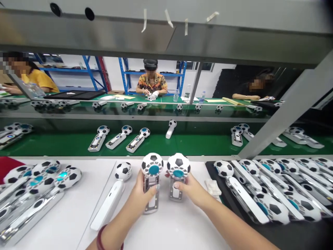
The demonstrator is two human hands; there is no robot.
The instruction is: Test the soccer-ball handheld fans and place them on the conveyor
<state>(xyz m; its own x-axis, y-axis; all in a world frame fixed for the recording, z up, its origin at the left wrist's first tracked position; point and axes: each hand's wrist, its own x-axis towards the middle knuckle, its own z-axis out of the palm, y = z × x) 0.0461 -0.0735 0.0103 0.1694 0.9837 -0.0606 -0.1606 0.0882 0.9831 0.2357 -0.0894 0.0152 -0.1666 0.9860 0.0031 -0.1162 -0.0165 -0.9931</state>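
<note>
My left hand [144,193] is wrapped round the handle of a white handheld device with a soccer-ball head [152,161], its thumb on the front. A similar soccer-ball device [178,162] is held upright beside it in my right hand [193,190], thumb pressed on the handle front. Both show a blue disc under the black-and-white ball and a grey handle face with a pale panel. The two ball heads are close together, with a narrow gap. Another soccer-ball device [109,203] lies on the white tabletop [166,232] left of my left hand.
Several soccer-ball devices [39,198] are piled at left. More lie in rows on a black mat [221,232] at right, near a folded white cloth [213,187]. Beyond runs a green conveyor [203,142] carrying devices. A slanted metal post [281,107] stands right; a co-worker [152,83] sits opposite.
</note>
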